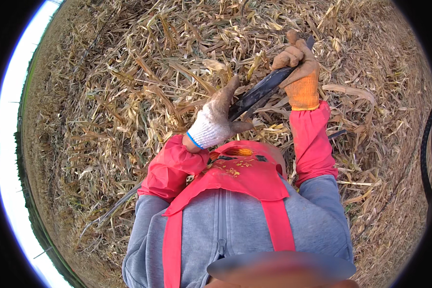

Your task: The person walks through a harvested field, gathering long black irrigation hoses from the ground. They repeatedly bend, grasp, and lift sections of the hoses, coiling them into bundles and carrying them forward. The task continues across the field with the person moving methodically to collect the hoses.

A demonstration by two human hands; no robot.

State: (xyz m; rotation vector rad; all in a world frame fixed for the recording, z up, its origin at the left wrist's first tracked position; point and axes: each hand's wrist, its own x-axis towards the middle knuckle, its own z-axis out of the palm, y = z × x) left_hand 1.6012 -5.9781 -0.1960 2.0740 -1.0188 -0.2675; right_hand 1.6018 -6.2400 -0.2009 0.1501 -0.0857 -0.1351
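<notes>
My right hand, in a soiled orange knit work glove, has its fingers curled over a flat black hose or tube. The hose slants down and left from that hand, and its lower stretch looks doubled. My left hand wears a dirty white knit glove with a blue cuff edge. Its thumb and fingers are spread apart, and the hose runs up to the gap between them. Whether the palm presses on the hose is hidden.
Dry corn stalks and husks cover the ground, some stubble standing up. A thin grey strip lies at lower left. A short dark piece shows beside my right sleeve. A black curved object stands at the right rim. My red apron hangs in front.
</notes>
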